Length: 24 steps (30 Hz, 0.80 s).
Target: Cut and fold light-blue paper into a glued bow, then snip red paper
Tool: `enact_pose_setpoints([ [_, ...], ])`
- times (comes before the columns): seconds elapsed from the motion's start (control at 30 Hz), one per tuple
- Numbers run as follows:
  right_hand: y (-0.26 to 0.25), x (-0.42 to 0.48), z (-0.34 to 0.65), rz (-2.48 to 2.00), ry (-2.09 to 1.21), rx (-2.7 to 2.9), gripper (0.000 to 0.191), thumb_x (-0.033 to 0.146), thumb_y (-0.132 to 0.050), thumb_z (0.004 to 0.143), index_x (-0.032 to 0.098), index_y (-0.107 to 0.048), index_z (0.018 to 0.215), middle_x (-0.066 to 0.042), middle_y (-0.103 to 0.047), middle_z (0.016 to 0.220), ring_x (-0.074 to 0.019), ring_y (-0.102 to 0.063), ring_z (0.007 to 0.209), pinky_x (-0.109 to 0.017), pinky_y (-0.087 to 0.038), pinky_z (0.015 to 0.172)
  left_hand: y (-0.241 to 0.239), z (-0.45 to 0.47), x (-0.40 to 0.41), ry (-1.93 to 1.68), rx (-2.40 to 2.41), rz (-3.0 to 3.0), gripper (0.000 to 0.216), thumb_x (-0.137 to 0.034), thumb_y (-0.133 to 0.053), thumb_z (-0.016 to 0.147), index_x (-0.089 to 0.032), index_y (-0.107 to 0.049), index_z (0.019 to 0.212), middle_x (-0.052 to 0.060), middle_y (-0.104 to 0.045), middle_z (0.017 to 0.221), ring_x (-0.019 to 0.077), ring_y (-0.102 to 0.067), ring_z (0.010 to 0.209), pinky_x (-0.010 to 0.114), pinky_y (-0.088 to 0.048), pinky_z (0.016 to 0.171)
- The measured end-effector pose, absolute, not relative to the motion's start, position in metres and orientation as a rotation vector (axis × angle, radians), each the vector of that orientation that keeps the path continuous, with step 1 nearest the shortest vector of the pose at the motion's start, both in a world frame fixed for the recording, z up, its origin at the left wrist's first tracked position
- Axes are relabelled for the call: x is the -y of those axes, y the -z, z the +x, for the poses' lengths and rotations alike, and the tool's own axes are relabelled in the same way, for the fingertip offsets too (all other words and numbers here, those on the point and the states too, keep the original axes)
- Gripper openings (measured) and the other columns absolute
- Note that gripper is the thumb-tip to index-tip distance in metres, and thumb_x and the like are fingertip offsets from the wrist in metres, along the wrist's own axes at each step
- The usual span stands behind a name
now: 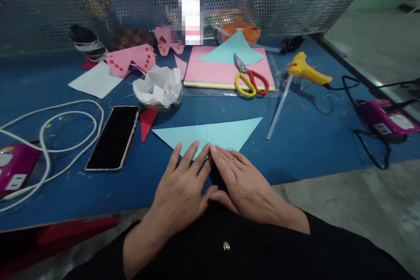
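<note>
A light blue paper triangle [213,133] lies flat on the blue table [305,131], its long edge away from me and its point toward me. My left hand [182,183] rests on its near left part with fingers stretched flat. My right hand [241,179] lies beside it, fingers flat on the paper's near tip. The fingertips of both hands meet at the fold line in the middle. Neither hand holds anything.
A black phone [114,136] and white cable [65,140] lie to the left. Behind are a crumpled white paper cup [159,87], a pink paper stack [226,70] with red-yellow scissors [250,81], a yellow glue gun [306,70], and a purple power strip [385,118].
</note>
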State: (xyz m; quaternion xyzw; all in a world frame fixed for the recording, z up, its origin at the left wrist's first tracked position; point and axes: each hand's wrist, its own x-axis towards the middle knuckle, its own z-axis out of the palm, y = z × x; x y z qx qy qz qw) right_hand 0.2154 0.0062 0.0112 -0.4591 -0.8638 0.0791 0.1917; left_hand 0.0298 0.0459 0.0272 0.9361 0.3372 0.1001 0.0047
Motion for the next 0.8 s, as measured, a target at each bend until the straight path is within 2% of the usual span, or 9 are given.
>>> enact_pose_setpoints([
  [0.07, -0.01, -0.005, 0.216, -1.293, -0.194, 2.47, 0.079, 0.051, -0.044, 0.098, -0.012, -0.031, 0.144, -0.032, -0.039, 0.15, -0.0351, -0.033, 0.143, -0.052, -0.036, 0.114, -0.026, 0.03, -0.044, -0.315, -1.07, 2.943, 0.056, -0.039, -0.048, 0.094, -0.013, -0.046, 0.143, 0.009, -0.048, 0.15, 0.0331, -0.037, 0.141, 0.055, -0.017, 0.118],
  [0.2, -0.008, 0.0, 0.223, -1.297, -0.158, 2.539, 0.082, 0.055, -0.044, 0.097, -0.012, -0.033, 0.144, -0.031, -0.038, 0.151, -0.0373, -0.029, 0.145, -0.054, -0.037, 0.113, -0.023, 0.024, -0.04, -0.38, -1.11, 2.956, 0.056, -0.042, -0.049, 0.094, -0.013, -0.047, 0.142, 0.009, -0.05, 0.148, 0.033, -0.039, 0.14, 0.055, -0.017, 0.118],
  [0.4, -0.007, 0.007, 0.242, -1.326, -0.035, 2.607, 0.082, 0.049, -0.048, 0.097, -0.014, -0.029, 0.146, -0.032, -0.035, 0.152, -0.0399, -0.027, 0.145, -0.054, -0.036, 0.113, -0.027, -0.002, -0.035, -0.291, -1.145, 2.974, 0.058, -0.042, -0.05, 0.095, -0.01, -0.045, 0.143, 0.012, -0.049, 0.148, 0.036, -0.041, 0.139, 0.061, -0.017, 0.116],
  [0.5, -0.008, 0.01, 0.248, -1.354, 0.039, 2.625, 0.082, 0.048, -0.048, 0.097, -0.014, -0.028, 0.146, -0.032, -0.037, 0.151, -0.0411, -0.029, 0.144, -0.054, -0.036, 0.113, -0.032, -0.008, -0.032, -0.238, -1.138, 3.0, 0.062, -0.044, -0.05, 0.095, -0.007, -0.044, 0.144, 0.014, -0.047, 0.149, 0.0381, -0.039, 0.139, 0.062, -0.02, 0.114],
  [0.63, -0.01, 0.008, 0.247, -1.375, 0.066, 2.614, 0.076, 0.048, -0.044, 0.098, -0.013, -0.033, 0.144, -0.031, -0.043, 0.148, -0.04, -0.038, 0.14, -0.055, -0.037, 0.112, -0.032, 0.002, -0.033, -0.327, -1.176, 2.997, 0.057, -0.044, -0.049, 0.095, -0.003, -0.053, 0.135, 0.018, -0.054, 0.143, 0.0373, -0.043, 0.137, 0.06, -0.026, 0.114],
  [0.8, -0.01, 0.007, 0.244, -1.419, 0.031, 2.558, 0.066, 0.043, -0.04, 0.1, -0.008, -0.039, 0.143, -0.026, -0.047, 0.147, -0.0356, -0.04, 0.14, -0.056, -0.038, 0.11, -0.025, 0.016, -0.044, -0.401, -1.028, 3.014, 0.051, -0.04, -0.048, 0.096, -0.007, -0.054, 0.135, 0.016, -0.056, 0.142, 0.0349, -0.048, 0.134, 0.056, -0.039, 0.108],
])
